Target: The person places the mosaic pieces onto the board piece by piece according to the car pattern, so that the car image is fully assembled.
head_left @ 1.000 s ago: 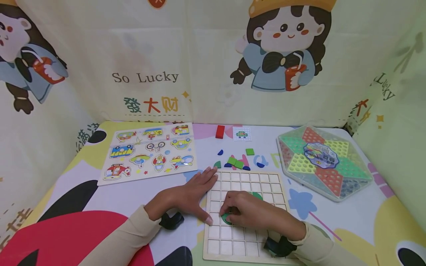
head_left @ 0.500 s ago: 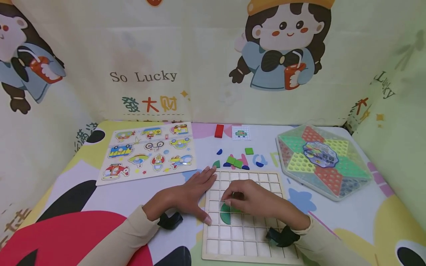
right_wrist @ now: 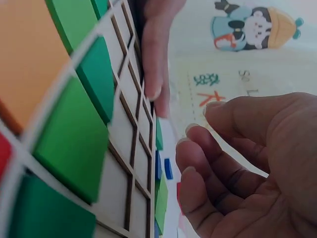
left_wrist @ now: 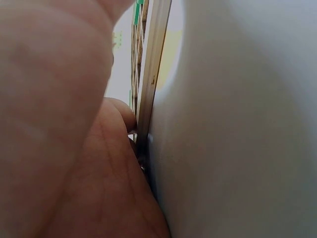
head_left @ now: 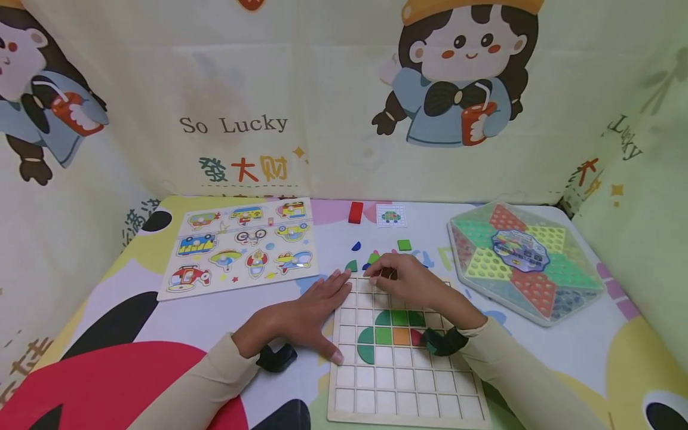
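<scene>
My left hand (head_left: 314,313) rests with spread fingers along the left edge of a wooden grid board (head_left: 386,377). The left wrist view shows its palm (left_wrist: 59,124) beside the board's side. Over the board's far edge, my right hand (head_left: 405,280) hovers near loose puzzle pieces. In the right wrist view its fingers are loosely bent, thumb apart, holding nothing. Set in the grid are dark green rounded pieces (head_left: 366,346), light green squares (head_left: 383,335), an orange square (head_left: 401,336) and a red piece (head_left: 416,338). My right wrist partly covers the area right of these.
Beyond the board lie a dark green rounded piece (head_left: 352,266), a blue half-round piece (head_left: 356,246), a green square (head_left: 404,245), a red rectangle (head_left: 355,212) and a pattern card (head_left: 390,215). A vehicle puzzle (head_left: 242,251) lies left, a hexagonal game box (head_left: 524,263) right.
My right hand has let go of the dark green rounded piece, now lying in the grid, and moved away towards the board's far edge. My left hand has stayed in place.
</scene>
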`<state>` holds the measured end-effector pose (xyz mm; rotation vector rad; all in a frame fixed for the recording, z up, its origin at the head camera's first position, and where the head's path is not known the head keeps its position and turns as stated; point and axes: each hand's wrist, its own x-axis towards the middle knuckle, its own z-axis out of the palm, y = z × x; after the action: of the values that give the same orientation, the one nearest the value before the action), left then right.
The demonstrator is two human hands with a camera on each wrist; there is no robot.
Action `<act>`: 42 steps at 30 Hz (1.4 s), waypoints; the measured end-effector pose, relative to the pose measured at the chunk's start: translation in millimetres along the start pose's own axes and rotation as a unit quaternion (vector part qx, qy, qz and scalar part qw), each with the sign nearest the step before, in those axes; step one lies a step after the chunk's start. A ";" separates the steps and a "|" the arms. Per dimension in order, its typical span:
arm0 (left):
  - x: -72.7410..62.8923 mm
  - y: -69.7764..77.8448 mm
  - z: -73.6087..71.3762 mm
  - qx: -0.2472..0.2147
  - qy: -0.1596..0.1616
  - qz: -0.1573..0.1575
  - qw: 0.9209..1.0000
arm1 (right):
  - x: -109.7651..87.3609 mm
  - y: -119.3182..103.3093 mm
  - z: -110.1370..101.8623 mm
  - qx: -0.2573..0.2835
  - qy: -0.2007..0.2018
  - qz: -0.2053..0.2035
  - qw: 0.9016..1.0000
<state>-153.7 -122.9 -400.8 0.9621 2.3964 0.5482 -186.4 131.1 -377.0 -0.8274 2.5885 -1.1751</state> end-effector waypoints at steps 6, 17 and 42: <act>0.3 0.3 0.3 0.002 -0.001 0.001 1.000 | 15.0 8.3 -2.8 -0.009 0.022 0.025 0.999; -0.5 -0.5 -1.1 -0.001 -0.002 -0.001 1.000 | 38.2 14.1 -4.6 -0.037 0.060 0.086 0.994; -0.1 1.9 -1.3 0.006 -0.003 0.003 1.000 | 39.9 20.1 3.0 -0.087 0.026 0.164 0.982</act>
<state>-153.4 -121.9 -398.7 0.9765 2.3945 0.5322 -226.7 117.7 -391.4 -0.3773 2.7613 -0.8987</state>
